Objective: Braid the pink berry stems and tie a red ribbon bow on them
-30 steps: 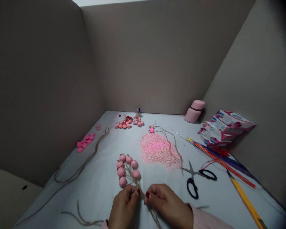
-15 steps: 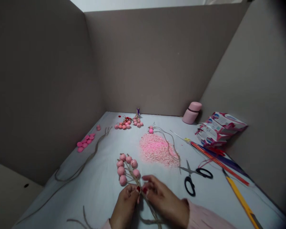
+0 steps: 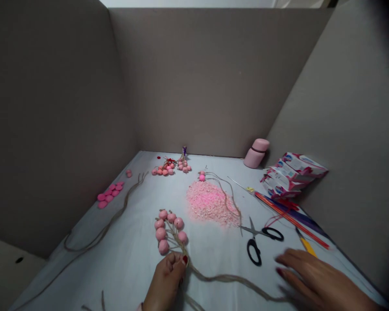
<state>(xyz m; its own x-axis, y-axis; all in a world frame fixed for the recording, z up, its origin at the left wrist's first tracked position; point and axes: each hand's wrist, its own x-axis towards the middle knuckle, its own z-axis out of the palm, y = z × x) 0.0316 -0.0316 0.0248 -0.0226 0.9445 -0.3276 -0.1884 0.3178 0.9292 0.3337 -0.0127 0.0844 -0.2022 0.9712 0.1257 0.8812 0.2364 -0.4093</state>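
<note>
My left hand (image 3: 167, 278) is closed, pinching a bundle of brown twine (image 3: 183, 249) between thumb and fingers. Several round pink beads (image 3: 161, 233) hang on the twine ends and lie on the table just beyond that hand. From the pinch, loose twine strands (image 3: 233, 278) run right across the table towards my right hand (image 3: 311, 276). That hand is slightly blurred, with its fingers stretched out and apart and nothing visible in them. It hovers by the yellow cutter (image 3: 307, 248), partly covering it. Black-handled scissors (image 3: 254, 242) lie open to its left.
A heap of tiny pink beads (image 3: 212, 203) lies mid-table. Flat pink pieces (image 3: 108, 198) and long twine (image 3: 116, 214) are on the left. At the back are finished-looking bead clusters (image 3: 164, 169) and a pink flask (image 3: 256, 153). Pink-and-white boxes (image 3: 291, 175) stand right. Grey panels (image 3: 207, 86) enclose the table.
My right hand has let go of the twine bundle and moved right, past the scissors to the cutter. My left hand keeps its pinch. The loose strands now stretch to the right.
</note>
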